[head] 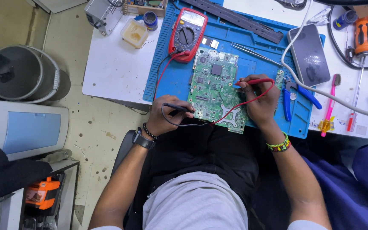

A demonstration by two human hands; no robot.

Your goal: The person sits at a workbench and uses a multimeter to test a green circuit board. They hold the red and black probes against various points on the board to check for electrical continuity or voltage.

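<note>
A green circuit board point(216, 87) lies on a blue work mat point(252, 64) at the front edge of a white table. My left hand point(165, 115) grips a black test probe point(179, 107), its tip at the board's left lower edge. My right hand point(260, 100) grips a red test probe point(256, 81), tip touching the board's right side. Red and black leads run from both probes to a red multimeter point(187, 34) lying just beyond the board.
Blue-handled pliers point(292, 96), a dark phone point(309, 55) with a white cable, tweezers point(252, 53), a pink toothbrush point(331, 102) and an orange screwdriver point(363, 38) lie to the right. A grey bin point(22, 72) stands on the floor at left.
</note>
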